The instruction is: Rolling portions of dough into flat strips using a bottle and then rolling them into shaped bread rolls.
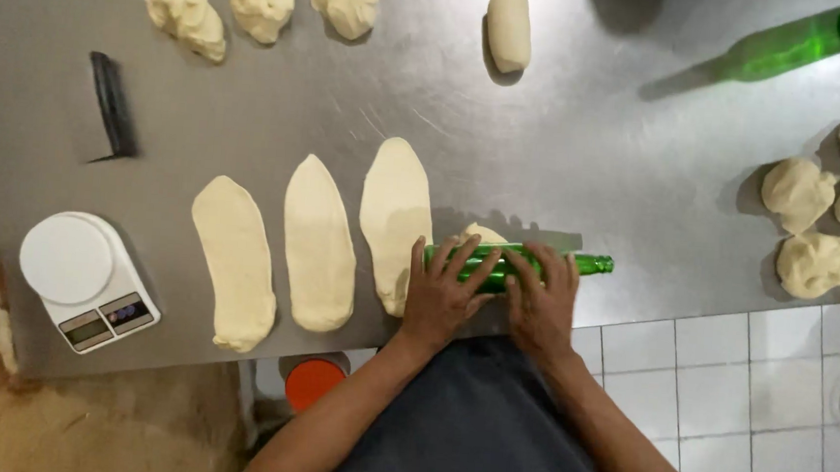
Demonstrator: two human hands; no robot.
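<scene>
Both palms press down on a green glass bottle [590, 266] lying sideways at the near edge of the steel table [564, 148]. My left hand [441, 292] covers the bottle's left part, my right hand [542, 299] its middle; the neck sticks out to the right. A piece of dough [482, 234] shows just beyond the bottle, mostly hidden under it. To the left lie three flattened oval dough sheets [318, 244] side by side.
A white kitchen scale [82, 276] sits at the near left. A dark scraper [114, 106] lies behind it. Dough lumps [259, 0] are at the back, a dough roll [508, 27], more lumps [820, 225] at right, another green bottle [798, 41] at far right.
</scene>
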